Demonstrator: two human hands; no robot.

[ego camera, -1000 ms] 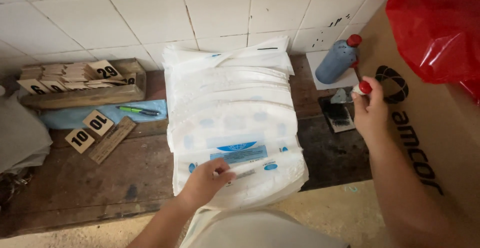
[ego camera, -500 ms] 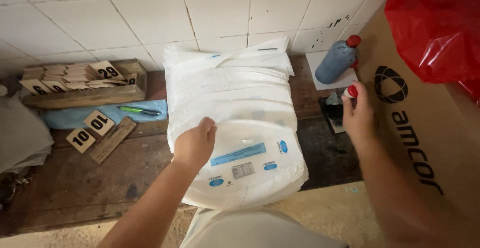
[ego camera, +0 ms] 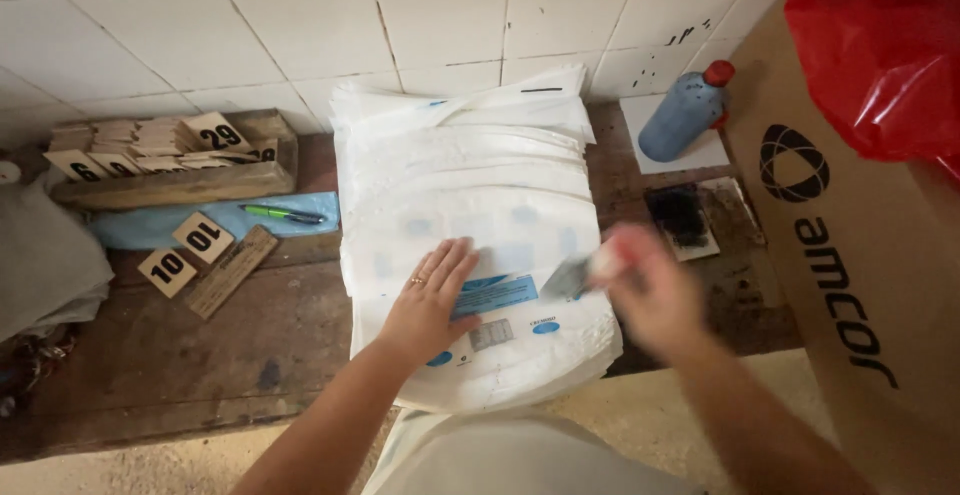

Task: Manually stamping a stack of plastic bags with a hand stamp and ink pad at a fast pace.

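A tall stack of white plastic bags (ego camera: 470, 195) with blue printed marks lies on a dark wooden bench (ego camera: 200, 345). My left hand (ego camera: 432, 300) rests flat on the top bag, fingers spread, a ring on one finger. My right hand (ego camera: 645, 290) is blurred by motion over the stack's right edge, gripping a red-handled stamp (ego camera: 585, 270) whose grey base points at the top bag. A black ink pad (ego camera: 682, 219) sits on the bench to the right of the stack.
A blue bottle (ego camera: 685, 110) with a red cap stands at the back right. A cardboard box (ego camera: 850, 255) with a red plastic bag (ego camera: 880, 55) fills the right side. At left, a wooden tray of number cards (ego camera: 170, 155), loose cards (ego camera: 190, 250), a green pen (ego camera: 280, 214).
My right hand has moved left from the ink pad to the stack with the stamp. My left hand flipped a bag away and now lies flat on the top bag.
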